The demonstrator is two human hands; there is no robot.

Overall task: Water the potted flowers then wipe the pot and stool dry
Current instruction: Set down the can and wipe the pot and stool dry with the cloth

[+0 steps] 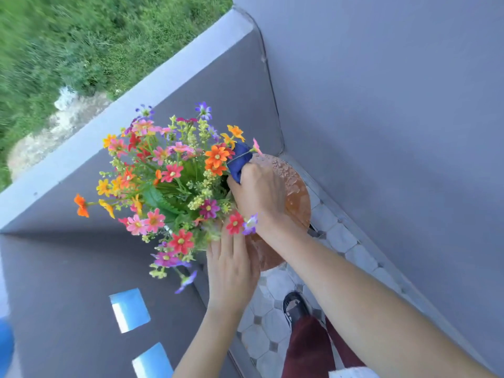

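Observation:
A bunch of bright flowers [169, 181] in red, orange, pink and purple fills the middle of the head view and hides nearly all of its pot. The pot stands on a round brown stool [296, 192] whose top carries water drops. My right hand [259, 195] is shut on a dark blue cloth [240, 162] and presses it against the pot's far right side under the blooms. My left hand [231, 266] lies flat on the pot's near side with its fingers together.
A grey balcony wall [114, 148] runs behind the flowers and a grey house wall [395, 118] rises at the right. Pale octagonal floor tiles [275, 290] show below, with my dark shoe [296, 306] and maroon trouser leg. Grass lies beyond the wall.

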